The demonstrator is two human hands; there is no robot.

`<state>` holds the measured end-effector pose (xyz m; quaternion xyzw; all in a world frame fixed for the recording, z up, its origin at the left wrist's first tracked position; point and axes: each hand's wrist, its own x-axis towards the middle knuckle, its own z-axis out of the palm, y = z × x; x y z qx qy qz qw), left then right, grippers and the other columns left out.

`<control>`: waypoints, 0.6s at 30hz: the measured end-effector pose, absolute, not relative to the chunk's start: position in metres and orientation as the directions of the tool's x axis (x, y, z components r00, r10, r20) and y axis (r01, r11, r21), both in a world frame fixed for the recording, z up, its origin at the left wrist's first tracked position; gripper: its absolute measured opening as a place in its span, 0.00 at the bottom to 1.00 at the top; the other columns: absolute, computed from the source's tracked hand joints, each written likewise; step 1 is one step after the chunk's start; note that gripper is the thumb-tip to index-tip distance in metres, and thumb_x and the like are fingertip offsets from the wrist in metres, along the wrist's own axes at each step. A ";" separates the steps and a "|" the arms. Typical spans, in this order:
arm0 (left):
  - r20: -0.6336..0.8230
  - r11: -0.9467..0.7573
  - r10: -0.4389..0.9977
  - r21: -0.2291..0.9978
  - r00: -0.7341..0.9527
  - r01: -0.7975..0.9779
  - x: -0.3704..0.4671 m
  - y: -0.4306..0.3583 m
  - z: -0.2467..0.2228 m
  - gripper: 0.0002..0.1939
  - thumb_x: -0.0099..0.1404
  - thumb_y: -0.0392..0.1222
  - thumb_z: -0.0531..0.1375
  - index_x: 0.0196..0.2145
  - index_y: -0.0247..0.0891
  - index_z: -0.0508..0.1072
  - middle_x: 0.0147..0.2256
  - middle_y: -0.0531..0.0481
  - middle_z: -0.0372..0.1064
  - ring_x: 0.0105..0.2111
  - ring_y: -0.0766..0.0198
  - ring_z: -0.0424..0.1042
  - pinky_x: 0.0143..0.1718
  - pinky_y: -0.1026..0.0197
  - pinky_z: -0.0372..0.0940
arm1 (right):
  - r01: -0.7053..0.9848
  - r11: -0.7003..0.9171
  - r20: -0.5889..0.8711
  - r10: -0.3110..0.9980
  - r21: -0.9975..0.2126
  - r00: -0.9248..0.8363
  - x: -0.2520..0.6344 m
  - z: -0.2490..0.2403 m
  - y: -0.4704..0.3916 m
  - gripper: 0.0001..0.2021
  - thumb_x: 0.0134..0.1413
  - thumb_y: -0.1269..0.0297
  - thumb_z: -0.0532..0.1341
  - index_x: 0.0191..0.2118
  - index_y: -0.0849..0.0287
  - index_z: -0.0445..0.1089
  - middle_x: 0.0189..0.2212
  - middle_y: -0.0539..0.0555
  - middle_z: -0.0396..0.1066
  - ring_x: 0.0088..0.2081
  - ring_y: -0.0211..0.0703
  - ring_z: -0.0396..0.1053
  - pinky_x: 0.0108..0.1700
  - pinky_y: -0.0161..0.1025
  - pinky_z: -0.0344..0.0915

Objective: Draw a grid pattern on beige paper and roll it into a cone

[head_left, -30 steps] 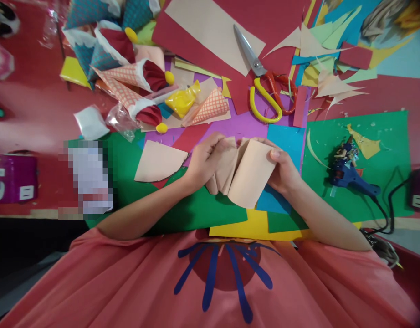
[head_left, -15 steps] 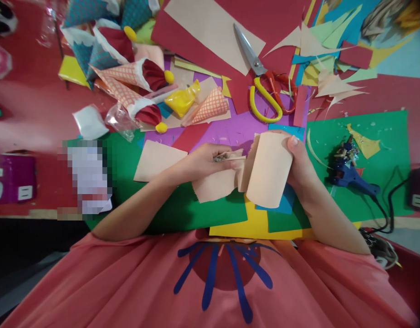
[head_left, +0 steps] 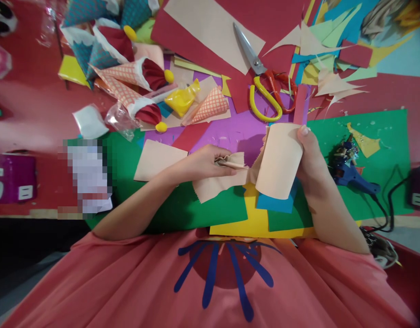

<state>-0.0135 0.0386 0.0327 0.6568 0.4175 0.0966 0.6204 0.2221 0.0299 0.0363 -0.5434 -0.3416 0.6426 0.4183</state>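
A curved beige sheet (head_left: 280, 161), bent like a tube, is gripped at its right edge by my right hand (head_left: 310, 150), thumb on the outer face. Crumpled beige cloth (head_left: 213, 184) with jagged edges is pinched in my left hand (head_left: 217, 161). Part of that cloth stretches across to the left side of the curved sheet, where the join is hidden. Under my left forearm lies a flat beige piece (head_left: 158, 159). Scissors (head_left: 261, 75) with one yellow and one red handle lie just beyond the curved sheet.
Checkered cones (head_left: 121, 75) and a yellow pouch (head_left: 181, 100) lie at the upper left. A blue glue gun (head_left: 355, 177) with a cord sits at the right on green sheet (head_left: 391, 136). Pointed paper scraps (head_left: 312, 41) are at the upper right. A pixelated area covers something left.
My right hand and the curved sheet have moved right and slightly away from me. The cloth between my hands is now drawn out longer. My left hand has barely moved.
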 end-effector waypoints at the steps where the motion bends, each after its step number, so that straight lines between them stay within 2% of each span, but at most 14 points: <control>1: -0.389 0.116 0.670 0.896 0.632 0.428 -0.013 0.039 0.032 0.14 0.55 0.50 0.63 0.28 0.34 0.72 0.24 0.56 0.63 0.25 0.71 0.61 0.23 0.70 0.54 | -0.160 -0.418 -0.415 0.908 -0.894 -0.056 0.223 0.036 0.030 0.24 0.42 0.38 0.64 0.36 0.54 0.74 0.26 0.52 0.73 0.27 0.42 0.69 0.31 0.41 0.68; 4: -0.388 0.112 0.674 0.895 0.629 0.431 -0.013 0.038 0.031 0.14 0.55 0.50 0.63 0.28 0.34 0.72 0.24 0.56 0.64 0.24 0.71 0.61 0.23 0.70 0.54 | -0.139 -0.410 -0.408 0.912 -0.901 -0.049 0.225 0.037 0.032 0.24 0.40 0.37 0.64 0.35 0.53 0.74 0.26 0.52 0.73 0.27 0.43 0.69 0.31 0.43 0.68; 9: -0.408 0.123 0.662 0.887 0.629 0.446 -0.012 0.037 0.030 0.14 0.54 0.50 0.62 0.27 0.34 0.72 0.23 0.56 0.62 0.24 0.71 0.60 0.23 0.70 0.54 | -0.056 -0.340 -0.339 0.940 -0.939 -0.029 0.227 0.038 0.033 0.20 0.41 0.40 0.66 0.32 0.52 0.75 0.25 0.52 0.72 0.26 0.44 0.69 0.28 0.43 0.66; 13: -0.408 0.121 0.654 0.887 0.637 0.445 -0.011 0.035 0.028 0.14 0.55 0.50 0.62 0.28 0.34 0.72 0.24 0.56 0.64 0.25 0.70 0.62 0.25 0.69 0.56 | -0.035 -0.317 -0.314 0.947 -0.948 -0.066 0.225 0.039 0.033 0.18 0.43 0.43 0.66 0.31 0.54 0.74 0.23 0.51 0.71 0.24 0.41 0.68 0.24 0.38 0.61; 18: -0.414 0.116 0.602 0.891 0.682 0.439 -0.008 0.031 0.029 0.14 0.56 0.50 0.61 0.29 0.36 0.72 0.25 0.56 0.66 0.26 0.69 0.64 0.27 0.69 0.58 | 0.025 -0.350 -0.350 0.930 -0.937 -0.114 0.222 0.043 0.033 0.17 0.39 0.45 0.70 0.29 0.54 0.73 0.21 0.49 0.69 0.21 0.37 0.64 0.21 0.36 0.58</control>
